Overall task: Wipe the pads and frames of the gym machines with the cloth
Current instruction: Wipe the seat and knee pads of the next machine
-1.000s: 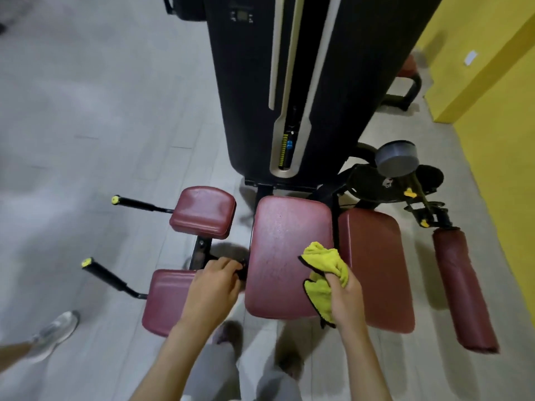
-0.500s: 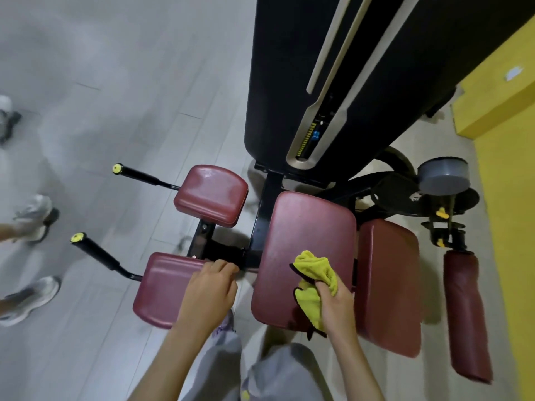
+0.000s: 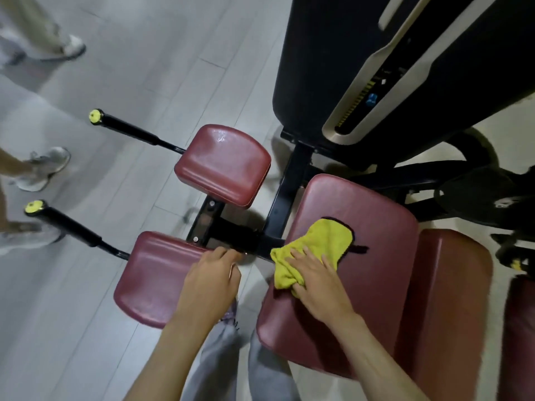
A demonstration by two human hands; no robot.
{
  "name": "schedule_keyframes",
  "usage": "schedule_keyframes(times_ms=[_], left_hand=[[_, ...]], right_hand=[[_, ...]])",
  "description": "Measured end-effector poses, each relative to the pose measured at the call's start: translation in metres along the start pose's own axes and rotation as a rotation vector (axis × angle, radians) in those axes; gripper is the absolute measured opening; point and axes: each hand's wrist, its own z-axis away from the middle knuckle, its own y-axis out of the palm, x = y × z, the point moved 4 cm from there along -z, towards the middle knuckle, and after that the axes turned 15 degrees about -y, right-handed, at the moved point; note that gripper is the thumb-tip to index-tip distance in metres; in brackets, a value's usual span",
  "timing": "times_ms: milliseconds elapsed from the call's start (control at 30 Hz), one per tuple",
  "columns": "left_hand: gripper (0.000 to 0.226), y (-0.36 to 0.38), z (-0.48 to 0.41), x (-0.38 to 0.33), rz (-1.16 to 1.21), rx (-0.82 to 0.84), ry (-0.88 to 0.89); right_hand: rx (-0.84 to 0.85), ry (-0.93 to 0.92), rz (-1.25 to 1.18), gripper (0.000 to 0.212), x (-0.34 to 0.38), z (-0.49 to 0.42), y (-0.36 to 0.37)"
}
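Pressing with straight, spread fingers, the right hand (image 3: 317,282) holds the yellow cloth (image 3: 321,241) flat against the big red seat pad (image 3: 370,270). The cloth is bunched under the heel of the palm and spreads out beyond the fingertips, near the pad's left edge. Beyond that grip and up to its right rises the black weight tower (image 3: 333,68) with its pale slotted strip, the largest thing in view. Right of the pressing hand, just beside the seat pad, lies a second long red pad (image 3: 445,299). Past that, at the picture's edge, is a red roller pad (image 3: 521,328). The black frame (image 3: 278,215) runs from the tower down past the cloth's left side. Left of the cloth, the left hand (image 3: 210,285) curls its fingers over the inner corner of the near small pad (image 3: 150,279), where that pad meets the frame. A far small pad (image 3: 223,166) sits beyond this hand. Two black handles (image 3: 127,130) with yellow end caps stick out leftward from the small pads. Well left of both hands, other people's shoes (image 3: 46,166) stand blurred on the grey floor (image 3: 144,68). Grey trousers (image 3: 220,357) show below the wrists.
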Motion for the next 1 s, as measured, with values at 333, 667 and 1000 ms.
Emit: schedule_keyframes(times_ms=[333, 667, 1000], left_hand=[[0.028, 0.058, -0.04, -0.019, -0.003, 0.019, -0.043], [0.025, 0.073, -0.051, -0.043, 0.04, -0.011, -0.109], [0.031, 0.071, -0.043, -0.047, -0.004, 0.008, -0.096]], right_hand=[[-0.185, -0.157, 0.473, 0.086, -0.088, -0.062, -0.003], [-0.328, 0.103, 0.363, 0.077, -0.123, -0.115, -0.045], [-0.135, -0.288, 0.46, 0.11, -0.061, -0.009, 0.038]])
